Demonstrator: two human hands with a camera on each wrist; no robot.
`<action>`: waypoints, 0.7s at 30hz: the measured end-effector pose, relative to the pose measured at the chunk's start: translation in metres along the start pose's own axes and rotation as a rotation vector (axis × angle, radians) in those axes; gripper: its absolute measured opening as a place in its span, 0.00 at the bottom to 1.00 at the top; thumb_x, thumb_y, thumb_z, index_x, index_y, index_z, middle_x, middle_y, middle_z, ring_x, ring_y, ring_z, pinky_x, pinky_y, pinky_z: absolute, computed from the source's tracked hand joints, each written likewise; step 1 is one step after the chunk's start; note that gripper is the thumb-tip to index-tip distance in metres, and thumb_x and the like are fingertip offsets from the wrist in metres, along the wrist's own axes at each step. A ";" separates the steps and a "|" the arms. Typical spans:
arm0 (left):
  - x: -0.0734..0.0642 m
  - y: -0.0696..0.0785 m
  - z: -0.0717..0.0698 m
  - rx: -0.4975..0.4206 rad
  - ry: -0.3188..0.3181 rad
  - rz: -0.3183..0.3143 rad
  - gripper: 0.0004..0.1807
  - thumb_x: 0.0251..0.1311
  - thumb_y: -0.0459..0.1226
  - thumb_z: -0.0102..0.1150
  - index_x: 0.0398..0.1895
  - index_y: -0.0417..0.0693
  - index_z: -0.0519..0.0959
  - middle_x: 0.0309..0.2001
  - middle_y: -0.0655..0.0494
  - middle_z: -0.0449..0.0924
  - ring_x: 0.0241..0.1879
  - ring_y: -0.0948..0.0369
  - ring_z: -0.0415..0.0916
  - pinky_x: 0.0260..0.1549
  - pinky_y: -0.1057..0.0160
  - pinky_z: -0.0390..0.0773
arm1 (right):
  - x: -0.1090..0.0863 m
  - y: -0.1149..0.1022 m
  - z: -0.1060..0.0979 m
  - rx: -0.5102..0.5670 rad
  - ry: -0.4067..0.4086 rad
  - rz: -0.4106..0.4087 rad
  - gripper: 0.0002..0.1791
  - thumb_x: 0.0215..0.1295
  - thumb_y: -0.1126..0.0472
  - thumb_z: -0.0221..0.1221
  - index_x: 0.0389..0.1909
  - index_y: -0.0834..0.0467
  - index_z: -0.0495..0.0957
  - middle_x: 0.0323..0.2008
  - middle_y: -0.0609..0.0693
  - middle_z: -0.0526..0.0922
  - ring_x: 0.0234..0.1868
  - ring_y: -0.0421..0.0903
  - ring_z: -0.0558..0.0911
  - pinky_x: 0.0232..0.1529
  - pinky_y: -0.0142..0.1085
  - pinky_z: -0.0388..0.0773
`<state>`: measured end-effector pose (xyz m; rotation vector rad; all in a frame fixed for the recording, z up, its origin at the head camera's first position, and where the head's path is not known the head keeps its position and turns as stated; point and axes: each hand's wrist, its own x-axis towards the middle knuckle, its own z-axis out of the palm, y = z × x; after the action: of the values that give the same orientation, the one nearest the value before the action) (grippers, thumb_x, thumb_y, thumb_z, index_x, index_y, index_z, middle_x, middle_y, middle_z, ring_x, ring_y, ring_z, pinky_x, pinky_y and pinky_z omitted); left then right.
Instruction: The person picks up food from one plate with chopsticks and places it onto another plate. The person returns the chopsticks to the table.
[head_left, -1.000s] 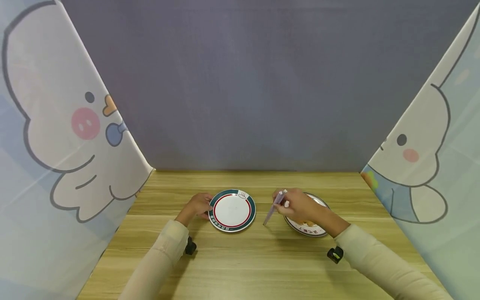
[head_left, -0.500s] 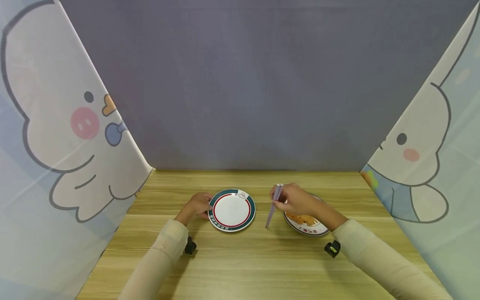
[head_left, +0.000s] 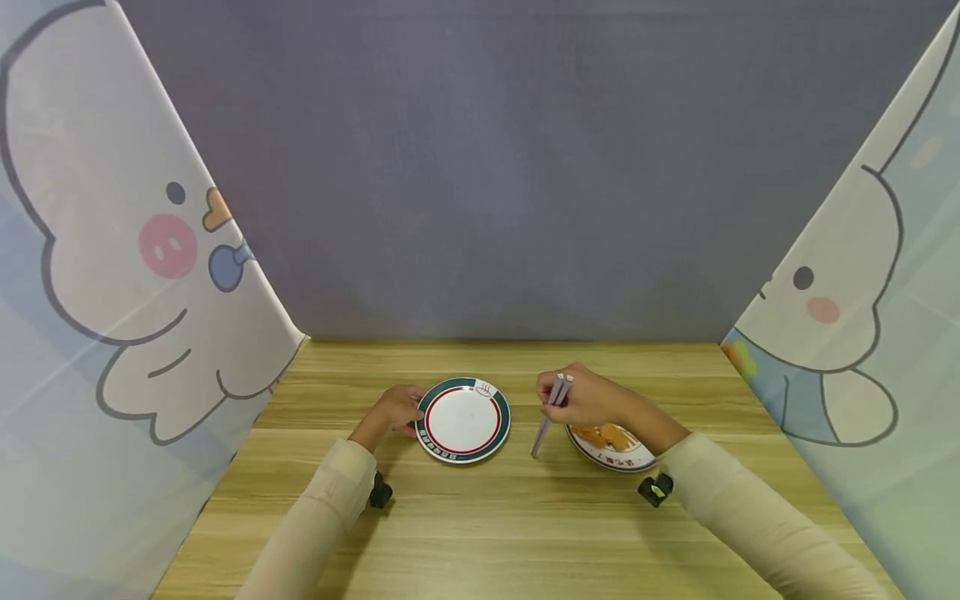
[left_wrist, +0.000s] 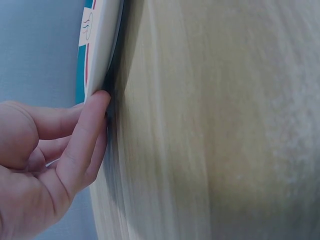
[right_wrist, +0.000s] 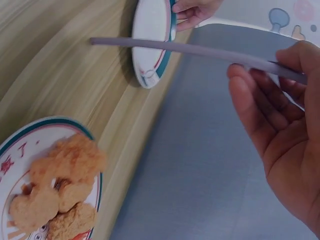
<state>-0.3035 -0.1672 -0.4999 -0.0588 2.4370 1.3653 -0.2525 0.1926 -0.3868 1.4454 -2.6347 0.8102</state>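
right grip [head_left: 588, 395] around chopsticks [right_wrist: 200, 50]

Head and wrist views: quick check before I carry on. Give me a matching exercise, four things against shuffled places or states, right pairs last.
Things
1. Round white plate with a wide teal rim
2. Slim pale-purple chopsticks
3. Round white plate with red lettering
4. Golden-brown fried pieces

Places or states
A. Resting on a plate
B. Edge held by the left hand
C. Bearing food
D. Held in the right hand

Pairs: 1-B, 2-D, 3-C, 4-A
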 end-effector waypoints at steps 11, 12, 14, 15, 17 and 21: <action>-0.001 0.000 0.001 -0.005 0.000 -0.001 0.23 0.61 0.21 0.56 0.62 0.34 0.75 0.52 0.34 0.78 0.33 0.54 0.83 0.28 0.59 0.91 | 0.004 -0.005 0.001 0.003 -0.052 0.068 0.10 0.63 0.65 0.63 0.25 0.50 0.75 0.19 0.34 0.70 0.21 0.28 0.66 0.23 0.23 0.67; -0.001 -0.001 0.002 -0.005 0.002 -0.001 0.23 0.62 0.21 0.55 0.62 0.33 0.75 0.52 0.34 0.78 0.33 0.54 0.83 0.28 0.59 0.91 | 0.004 -0.005 0.001 0.005 -0.056 0.076 0.10 0.63 0.65 0.64 0.25 0.50 0.75 0.19 0.34 0.71 0.21 0.28 0.66 0.23 0.23 0.67; -0.001 -0.001 0.002 -0.006 0.005 -0.002 0.24 0.62 0.21 0.55 0.62 0.33 0.75 0.52 0.34 0.78 0.34 0.53 0.83 0.28 0.58 0.91 | 0.004 -0.007 0.000 0.012 -0.064 0.099 0.10 0.63 0.65 0.64 0.26 0.51 0.75 0.19 0.34 0.71 0.21 0.28 0.66 0.23 0.23 0.66; -0.001 -0.001 0.002 -0.006 0.005 -0.003 0.24 0.62 0.21 0.55 0.62 0.33 0.75 0.52 0.34 0.78 0.34 0.53 0.83 0.28 0.58 0.91 | 0.003 -0.007 0.000 0.017 -0.068 0.112 0.10 0.63 0.65 0.65 0.26 0.51 0.76 0.19 0.34 0.71 0.21 0.28 0.66 0.23 0.23 0.66; -0.001 -0.001 0.001 -0.006 0.004 0.001 0.24 0.62 0.21 0.55 0.62 0.33 0.75 0.52 0.34 0.78 0.34 0.53 0.83 0.28 0.58 0.91 | 0.003 -0.008 0.000 0.039 -0.076 0.142 0.09 0.63 0.65 0.65 0.26 0.51 0.76 0.19 0.35 0.71 0.20 0.29 0.66 0.22 0.23 0.65; 0.000 -0.001 0.000 -0.001 0.004 0.003 0.23 0.62 0.21 0.55 0.62 0.33 0.75 0.51 0.34 0.78 0.34 0.53 0.83 0.28 0.59 0.91 | 0.000 -0.007 -0.001 0.091 -0.080 0.178 0.09 0.63 0.66 0.64 0.27 0.51 0.77 0.19 0.36 0.73 0.20 0.30 0.66 0.21 0.23 0.64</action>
<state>-0.3034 -0.1676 -0.5005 -0.0580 2.4404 1.3692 -0.2469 0.1896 -0.3830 1.3020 -2.8549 0.9175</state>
